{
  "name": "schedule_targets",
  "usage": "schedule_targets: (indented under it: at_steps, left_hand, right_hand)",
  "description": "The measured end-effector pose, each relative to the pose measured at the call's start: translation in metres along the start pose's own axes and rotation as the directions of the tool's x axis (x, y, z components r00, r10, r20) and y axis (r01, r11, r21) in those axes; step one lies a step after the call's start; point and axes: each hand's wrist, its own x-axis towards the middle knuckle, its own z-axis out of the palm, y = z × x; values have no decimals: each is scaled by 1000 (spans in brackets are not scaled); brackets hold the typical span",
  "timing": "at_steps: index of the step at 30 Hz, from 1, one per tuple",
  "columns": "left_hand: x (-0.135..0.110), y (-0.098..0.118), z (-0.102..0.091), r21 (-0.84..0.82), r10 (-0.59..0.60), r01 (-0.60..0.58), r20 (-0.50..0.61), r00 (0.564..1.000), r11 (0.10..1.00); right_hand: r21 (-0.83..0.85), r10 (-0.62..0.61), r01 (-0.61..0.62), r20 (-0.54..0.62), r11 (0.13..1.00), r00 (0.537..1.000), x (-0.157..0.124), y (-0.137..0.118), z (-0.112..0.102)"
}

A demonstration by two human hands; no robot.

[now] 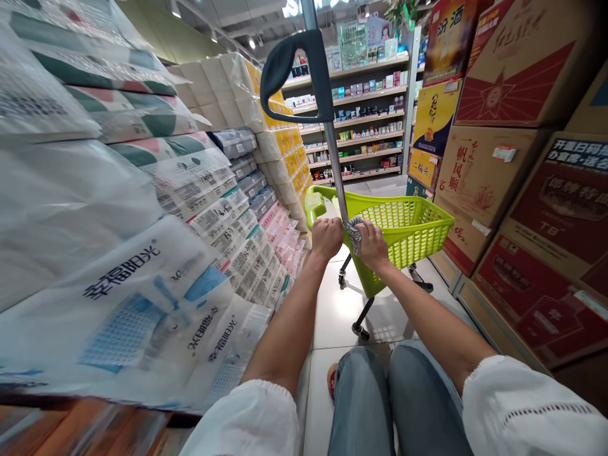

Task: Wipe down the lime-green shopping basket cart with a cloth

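A metal-poled mop (334, 158) stands upright in front of me, tilted slightly. It has a dark loop-shaped handle (323, 82) partway up, and the pole's top runs out of view. Grey-and-white strands (353, 234) bunch at its lower end. My right hand (373, 242) is closed on those strands. Just left of the pole, my left hand (327, 237) is curled into a fist against the mop; what lies inside its fingers is hidden. Directly behind both hands is a lime-green shopping cart (418, 234) with a perforated basket and black-wheeled legs.
Wrapped paper packs (142, 272) are stacked high along the left. Printed cartons (494, 164) form a wall on the right. Shelves (365, 117) of small boxes and bottles stand at the aisle's far end. Pale floor tiles (332, 316) run between the stacks.
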Motion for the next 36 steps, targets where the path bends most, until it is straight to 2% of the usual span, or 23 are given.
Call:
schedule_targets:
  at_steps: [2,4,6,9,12,16,19,21,25,27,30,33,36]
  left_hand:
    - [3,-3,0,16,12,-12,5,1000,1000]
    - [6,-3,1,28,17,-17,2,1000,999]
    - [8,-3,3,31,14,-14,-6,1000,999]
    - [8,-2,3,15,12,-12,3,1000,1000]
    - [7,-4,0,28,14,-14,26,1000,1000]
    - [5,-12,-5,96,7,-10,31,999,995]
    - [5,-18,-4,102,12,-14,24,1000,995]
    - [5,-21,-2,100,9,-9,4,1000,995]
    - [3,-25,1,81,19,-17,-17,1000,997]
    - [2,-29,2,70,29,-28,-18,999,997]
    - [2,-37,2,53,47,-46,-17,999,998]
    - [0,-41,3,-7,45,-45,-18,999,999]
    - [-8,-36,7,-122,4,-14,-85,996,992]
  right_hand:
    - [9,70,-70,4,998,998,3,15,0]
    - [30,126,-126,-7,992,992,5,20,-1]
    - [75,131,-128,-28,989,991,7,10,0]
    - [136,104,-92,-87,987,991,9,-21,5]
    - [130,81,-63,-139,990,987,8,-37,12]
    - [74,2,4,-79,997,997,4,-13,15]
    - [72,86,-79,-96,994,992,4,2,14]
    - [70,89,-82,-110,994,990,5,-7,14]
    - [45,-34,40,-114,998,993,5,-44,19]
    - [23,-65,68,-113,997,991,4,-50,21]
    - [-4,-58,58,-108,998,992,1,-37,22]
    - [32,-1,6,-150,999,989,-3,-16,22]
    - [96,24,-5,-198,995,980,-5,-6,23]
